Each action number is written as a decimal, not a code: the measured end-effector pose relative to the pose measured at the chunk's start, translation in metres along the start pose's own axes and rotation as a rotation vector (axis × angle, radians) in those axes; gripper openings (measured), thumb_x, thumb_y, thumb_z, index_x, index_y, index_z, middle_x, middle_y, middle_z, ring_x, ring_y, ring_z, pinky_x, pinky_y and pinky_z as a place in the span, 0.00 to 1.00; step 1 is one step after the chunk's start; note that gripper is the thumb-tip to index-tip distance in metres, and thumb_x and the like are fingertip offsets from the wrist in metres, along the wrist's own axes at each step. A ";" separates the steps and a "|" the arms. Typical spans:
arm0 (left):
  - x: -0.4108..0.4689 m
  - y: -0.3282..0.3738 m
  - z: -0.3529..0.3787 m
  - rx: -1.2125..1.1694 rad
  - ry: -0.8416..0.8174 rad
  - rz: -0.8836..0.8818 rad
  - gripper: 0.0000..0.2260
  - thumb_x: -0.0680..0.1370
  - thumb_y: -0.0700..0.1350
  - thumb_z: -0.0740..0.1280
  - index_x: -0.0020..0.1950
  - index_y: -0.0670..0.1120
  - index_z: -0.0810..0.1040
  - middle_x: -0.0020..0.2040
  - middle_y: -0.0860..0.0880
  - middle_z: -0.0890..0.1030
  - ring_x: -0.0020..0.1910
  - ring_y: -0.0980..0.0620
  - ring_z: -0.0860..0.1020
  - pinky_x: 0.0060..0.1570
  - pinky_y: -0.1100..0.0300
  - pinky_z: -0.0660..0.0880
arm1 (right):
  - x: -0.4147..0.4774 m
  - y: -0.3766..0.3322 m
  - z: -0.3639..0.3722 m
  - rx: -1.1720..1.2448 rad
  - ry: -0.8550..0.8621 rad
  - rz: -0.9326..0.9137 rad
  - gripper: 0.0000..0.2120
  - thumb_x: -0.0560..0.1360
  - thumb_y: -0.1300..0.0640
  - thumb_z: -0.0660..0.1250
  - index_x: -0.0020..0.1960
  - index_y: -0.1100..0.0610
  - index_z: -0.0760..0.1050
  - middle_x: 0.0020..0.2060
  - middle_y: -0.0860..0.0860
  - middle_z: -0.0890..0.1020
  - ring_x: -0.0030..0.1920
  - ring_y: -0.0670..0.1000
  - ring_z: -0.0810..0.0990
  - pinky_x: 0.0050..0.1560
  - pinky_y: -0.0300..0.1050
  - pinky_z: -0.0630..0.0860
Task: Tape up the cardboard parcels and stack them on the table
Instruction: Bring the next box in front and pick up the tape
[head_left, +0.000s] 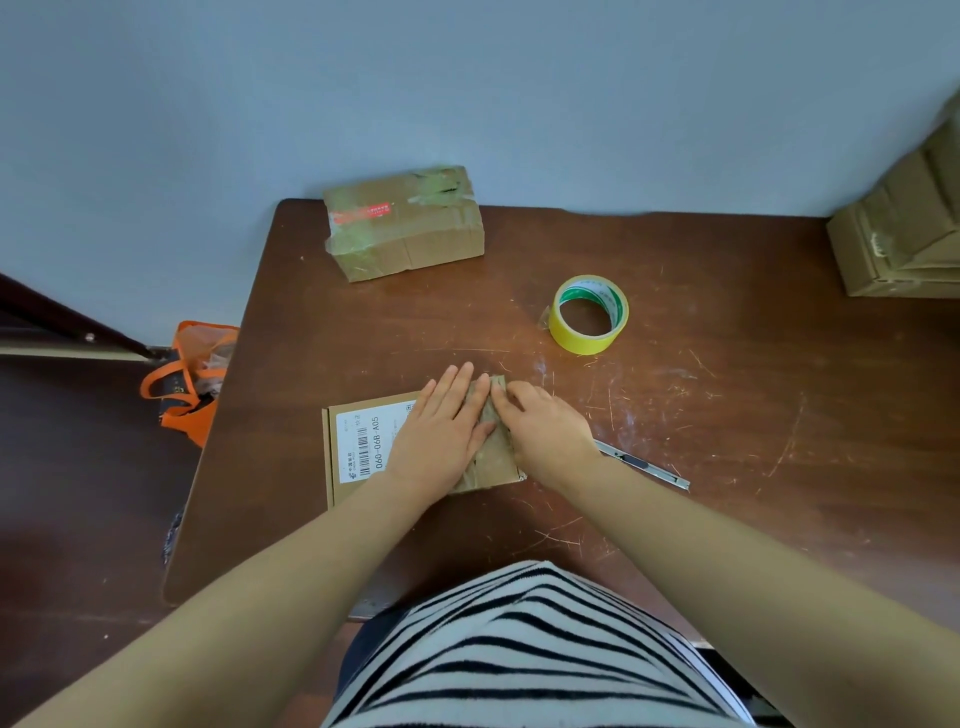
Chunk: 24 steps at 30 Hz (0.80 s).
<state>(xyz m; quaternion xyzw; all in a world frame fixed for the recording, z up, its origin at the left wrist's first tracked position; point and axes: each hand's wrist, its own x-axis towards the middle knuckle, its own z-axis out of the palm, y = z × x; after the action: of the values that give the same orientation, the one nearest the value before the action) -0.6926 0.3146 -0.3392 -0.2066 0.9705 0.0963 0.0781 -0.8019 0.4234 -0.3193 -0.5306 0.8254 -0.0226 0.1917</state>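
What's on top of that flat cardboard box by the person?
On the flat cardboard box: a white barcode label, a tape strip, the left hand lying flat and the right hand pressing the strip. The hands hide part of the strip and lid.

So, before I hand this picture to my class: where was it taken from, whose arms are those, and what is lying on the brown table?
No machine: a person wears one camera on the head, looking down at their own arms. The left hand lies flat on a flat cardboard parcel with a barcode label; the right hand presses fingertips on the tape strip across it. Neither grips anything. The table also bears a yellow tape roll, a utility knife near the right wrist and a bulkier taped parcel at the far edge. Cardboard boxes stand far right; an orange bag sits on the floor, left.
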 end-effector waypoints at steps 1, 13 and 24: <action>0.000 0.000 0.000 0.007 0.001 0.000 0.25 0.83 0.55 0.46 0.78 0.48 0.46 0.79 0.48 0.45 0.77 0.51 0.43 0.72 0.60 0.34 | 0.000 0.000 0.001 -0.003 -0.005 -0.001 0.31 0.78 0.58 0.60 0.77 0.55 0.50 0.69 0.54 0.64 0.68 0.55 0.64 0.65 0.47 0.66; -0.007 -0.001 0.007 0.049 0.033 0.080 0.26 0.82 0.58 0.42 0.74 0.49 0.36 0.77 0.52 0.40 0.77 0.53 0.40 0.68 0.61 0.28 | 0.006 0.019 -0.011 0.384 0.081 0.075 0.24 0.75 0.65 0.58 0.69 0.51 0.71 0.65 0.50 0.73 0.63 0.53 0.72 0.58 0.46 0.73; -0.008 -0.003 0.008 -0.032 0.039 0.093 0.25 0.82 0.57 0.45 0.76 0.51 0.39 0.78 0.53 0.42 0.77 0.53 0.42 0.67 0.64 0.26 | 0.046 0.084 -0.034 -0.050 0.061 0.431 0.18 0.80 0.56 0.60 0.69 0.55 0.67 0.66 0.54 0.72 0.71 0.55 0.62 0.75 0.52 0.46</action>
<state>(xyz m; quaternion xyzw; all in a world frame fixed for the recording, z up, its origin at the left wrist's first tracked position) -0.6829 0.3173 -0.3462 -0.1643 0.9788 0.1113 0.0511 -0.9032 0.4142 -0.3214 -0.3458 0.9254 0.0235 0.1537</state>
